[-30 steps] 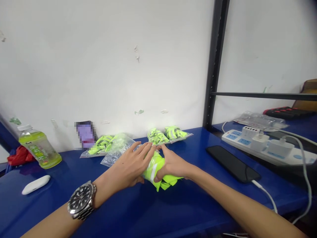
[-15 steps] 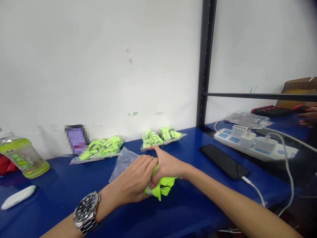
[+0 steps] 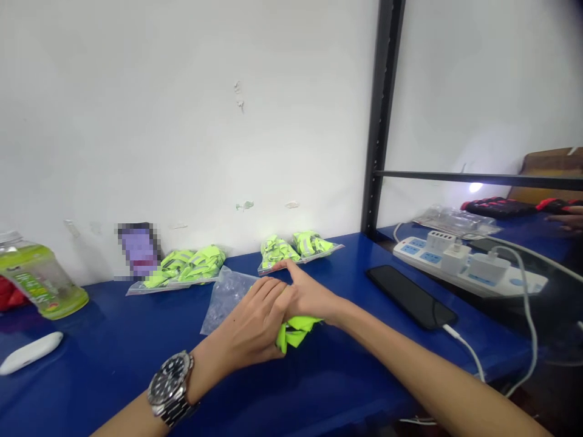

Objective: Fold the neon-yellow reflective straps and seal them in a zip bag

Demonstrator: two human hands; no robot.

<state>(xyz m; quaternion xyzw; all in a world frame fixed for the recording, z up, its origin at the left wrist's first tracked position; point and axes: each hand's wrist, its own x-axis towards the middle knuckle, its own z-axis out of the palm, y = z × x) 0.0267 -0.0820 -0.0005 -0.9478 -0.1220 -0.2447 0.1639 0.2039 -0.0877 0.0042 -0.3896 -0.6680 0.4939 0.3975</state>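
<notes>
A bunched neon-yellow reflective vest (image 3: 298,331) is squeezed between my two hands over the blue table. My left hand (image 3: 259,315), with a metal watch at the wrist, wraps its near side, fingers curled. From the right, my right hand (image 3: 312,297) closes over it with the thumb side up, one finger pointing out past the left knuckles. Most of the vest is hidden under the hands; only its lower folds show. A clear plastic bag (image 3: 228,294) lies flat just behind my left hand, partly covered by it.
Bagged neon-yellow bundles (image 3: 194,267) and two more (image 3: 296,249) lie along the wall. A bottle (image 3: 40,276) and a white oblong object (image 3: 31,352) sit left. At right are a phone (image 3: 410,294) on a cable, a power strip (image 3: 469,267), and another person's hand (image 3: 569,220).
Both hands have pressed closer together round the vest, so less of it shows. My left hand has shifted slightly right and up. A bright light now shows behind the shelf bar at right.
</notes>
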